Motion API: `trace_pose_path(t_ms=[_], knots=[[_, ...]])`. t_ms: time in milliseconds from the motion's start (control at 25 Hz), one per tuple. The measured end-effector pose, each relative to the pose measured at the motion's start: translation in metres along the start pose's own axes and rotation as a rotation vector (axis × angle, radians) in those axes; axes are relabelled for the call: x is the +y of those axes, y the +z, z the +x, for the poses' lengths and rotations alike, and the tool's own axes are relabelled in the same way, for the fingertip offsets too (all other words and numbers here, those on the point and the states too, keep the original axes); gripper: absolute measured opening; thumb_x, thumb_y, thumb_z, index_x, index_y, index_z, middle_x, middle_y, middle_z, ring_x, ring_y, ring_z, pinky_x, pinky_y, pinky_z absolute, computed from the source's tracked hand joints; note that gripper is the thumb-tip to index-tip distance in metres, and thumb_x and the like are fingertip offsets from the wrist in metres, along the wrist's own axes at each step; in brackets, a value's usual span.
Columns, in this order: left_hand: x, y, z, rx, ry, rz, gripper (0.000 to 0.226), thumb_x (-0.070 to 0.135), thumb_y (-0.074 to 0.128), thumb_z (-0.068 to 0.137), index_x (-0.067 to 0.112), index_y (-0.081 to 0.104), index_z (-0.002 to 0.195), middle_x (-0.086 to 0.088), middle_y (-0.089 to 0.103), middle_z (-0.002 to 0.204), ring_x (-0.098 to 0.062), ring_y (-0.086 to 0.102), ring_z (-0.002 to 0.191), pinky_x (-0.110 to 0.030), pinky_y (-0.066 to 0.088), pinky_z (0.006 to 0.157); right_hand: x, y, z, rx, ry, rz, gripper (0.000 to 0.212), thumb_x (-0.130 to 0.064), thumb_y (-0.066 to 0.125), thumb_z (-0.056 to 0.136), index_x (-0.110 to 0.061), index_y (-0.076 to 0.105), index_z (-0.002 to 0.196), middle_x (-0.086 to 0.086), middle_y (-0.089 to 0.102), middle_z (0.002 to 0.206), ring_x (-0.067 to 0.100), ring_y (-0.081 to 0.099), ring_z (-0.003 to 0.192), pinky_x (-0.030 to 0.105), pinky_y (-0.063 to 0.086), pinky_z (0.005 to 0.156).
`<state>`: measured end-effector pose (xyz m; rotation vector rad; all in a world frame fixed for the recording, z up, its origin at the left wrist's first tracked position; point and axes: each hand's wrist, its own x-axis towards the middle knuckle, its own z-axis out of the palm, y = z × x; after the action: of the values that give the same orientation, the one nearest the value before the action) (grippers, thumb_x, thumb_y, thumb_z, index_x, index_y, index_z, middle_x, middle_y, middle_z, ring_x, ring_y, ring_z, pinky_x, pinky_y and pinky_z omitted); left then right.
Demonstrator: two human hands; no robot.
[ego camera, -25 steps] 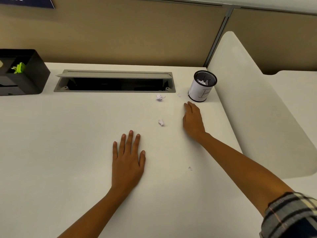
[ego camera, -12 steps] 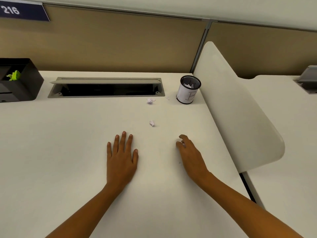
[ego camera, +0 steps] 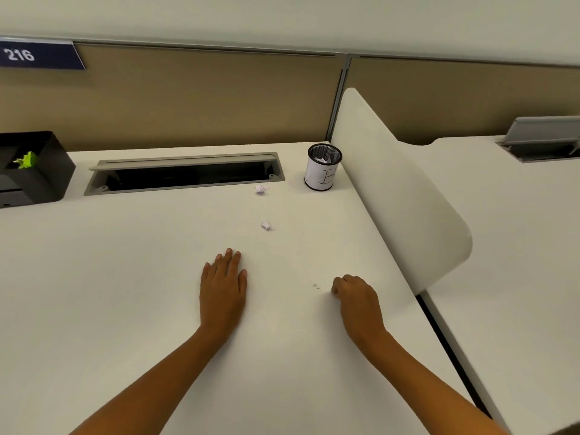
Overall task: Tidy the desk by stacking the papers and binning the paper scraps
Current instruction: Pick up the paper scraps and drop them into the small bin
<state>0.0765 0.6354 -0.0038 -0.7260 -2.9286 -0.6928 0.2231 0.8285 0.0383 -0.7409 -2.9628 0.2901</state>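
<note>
Two crumpled white paper scraps lie on the white desk (ego camera: 125, 277): one (ego camera: 261, 189) by the cable tray, another (ego camera: 266, 225) nearer me. A tiny scrap (ego camera: 315, 286) sits just left of my right hand (ego camera: 356, 298), whose fingers are curled shut with the tips on the desk; I see nothing held in it. My left hand (ego camera: 223, 285) rests flat, palm down, holding nothing. A mesh cup bin (ego camera: 323, 167) wrapped in white paper stands at the back right with scraps inside. One more small fleck (ego camera: 290, 184) lies left of the bin.
An open grey cable tray (ego camera: 185, 175) is recessed at the back. A black organiser (ego camera: 34, 171) with something green in it stands far left. A white curved divider (ego camera: 398, 186) borders the desk's right side. A tan partition runs behind.
My right hand has pulled back from near the bin toward me and curled its fingers shut beside the tiny scrap. My left hand stays flat. My head has tilted up.
</note>
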Motion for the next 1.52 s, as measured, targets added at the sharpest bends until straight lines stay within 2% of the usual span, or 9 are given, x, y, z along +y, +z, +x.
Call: trace_pose_path(t_ms=[120, 320, 440, 600, 760, 960, 1120, 1280, 1520], knots=[[0.031, -0.002, -0.009, -0.048, 0.152, -0.092, 0.033, 0.021, 0.048, 0.096, 0.010, 0.058, 0.125, -0.009, 0.057, 0.123, -0.026, 0.052, 0.110, -0.034, 0.044, 0.092, 0.005, 0.001, -0.017, 0.038, 0.052, 0.069, 0.026, 0.015, 0.045, 0.075, -0.002, 0.063, 0.081, 0.011, 0.063, 0.077, 0.024, 0.058, 0.075, 0.037, 0.048, 0.064], [0.088, 0.013, -0.016, -0.294, 0.200, -0.376, 0.035, 0.028, 0.062, 0.089, 0.013, 0.055, 0.119, 0.000, 0.053, 0.115, -0.015, 0.050, 0.106, -0.023, 0.041, 0.090, 0.010, 0.002, -0.046, 0.106, 0.137, 0.133, 0.024, 0.019, 0.054, 0.072, -0.002, 0.065, 0.073, 0.011, 0.063, 0.069, 0.026, 0.058, 0.064, 0.038, 0.052, 0.054], [0.105, 0.022, -0.013, -0.286, 0.159, -0.401, 0.027, 0.021, 0.068, 0.083, 0.010, 0.056, 0.105, 0.000, 0.052, 0.104, -0.016, 0.051, 0.094, -0.025, 0.044, 0.080, 0.013, 0.000, -0.052, 0.094, 0.149, 0.141, 0.024, 0.017, 0.051, 0.075, -0.001, 0.066, 0.077, 0.012, 0.064, 0.073, 0.025, 0.058, 0.068, 0.036, 0.052, 0.058], [0.106, 0.025, -0.001, -0.226, 0.176, -0.264, 0.004, 0.009, 0.058, 0.087, 0.009, 0.055, 0.085, -0.003, 0.058, 0.090, -0.014, 0.049, 0.076, -0.023, 0.034, 0.062, 0.011, -0.003, -0.047, 0.091, 0.152, 0.110, 0.026, 0.012, 0.043, 0.079, -0.004, 0.064, 0.084, 0.010, 0.063, 0.082, 0.021, 0.057, 0.077, 0.028, 0.042, 0.062], [0.107, 0.028, 0.004, -0.230, 0.258, -0.139, 0.002, 0.011, 0.054, 0.089, 0.012, 0.055, 0.090, -0.002, 0.058, 0.095, -0.015, 0.050, 0.079, -0.025, 0.035, 0.065, 0.014, 0.000, -0.050, 0.100, 0.163, 0.111, 0.029, 0.008, 0.040, 0.084, -0.008, 0.062, 0.092, 0.006, 0.062, 0.090, 0.016, 0.055, 0.083, 0.026, 0.045, 0.068], [0.105, 0.031, 0.009, -0.242, 0.332, -0.109, 0.008, 0.008, 0.050, 0.089, 0.013, 0.056, 0.091, 0.000, 0.056, 0.093, -0.020, 0.055, 0.083, -0.033, 0.047, 0.069, 0.013, 0.004, -0.050, 0.122, 0.168, 0.122, 0.023, 0.006, 0.043, 0.088, -0.005, 0.064, 0.086, 0.010, 0.064, 0.085, 0.018, 0.057, 0.077, 0.025, 0.043, 0.063], [0.109, 0.032, 0.020, -0.341, 0.277, -0.038, 0.013, 0.014, 0.047, 0.092, 0.008, 0.058, 0.092, -0.007, 0.058, 0.099, -0.026, 0.056, 0.088, -0.034, 0.044, 0.073, 0.017, 0.000, -0.042, 0.104, 0.143, 0.127, 0.022, 0.008, 0.045, 0.087, -0.003, 0.064, 0.084, 0.012, 0.065, 0.083, 0.021, 0.058, 0.077, 0.027, 0.043, 0.063], [0.112, 0.024, 0.043, -0.404, 0.115, -0.235, 0.021, 0.009, 0.047, 0.090, -0.004, 0.063, 0.093, -0.019, 0.066, 0.100, -0.032, 0.062, 0.090, -0.038, 0.048, 0.078, 0.023, -0.003, -0.027, 0.101, 0.144, 0.103, 0.026, 0.008, 0.042, 0.086, -0.006, 0.063, 0.088, 0.008, 0.065, 0.089, 0.017, 0.057, 0.083, 0.027, 0.047, 0.069], [0.137, -0.006, 0.115, -0.231, 0.042, -0.383, 0.018, 0.011, 0.050, 0.091, 0.001, 0.064, 0.089, -0.012, 0.069, 0.106, -0.032, 0.065, 0.091, -0.036, 0.051, 0.081, 0.029, -0.004, -0.006, 0.099, 0.154, 0.060, 0.027, 0.010, 0.043, 0.083, -0.009, 0.061, 0.089, 0.004, 0.064, 0.090, 0.015, 0.055, 0.085, 0.027, 0.048, 0.070]])
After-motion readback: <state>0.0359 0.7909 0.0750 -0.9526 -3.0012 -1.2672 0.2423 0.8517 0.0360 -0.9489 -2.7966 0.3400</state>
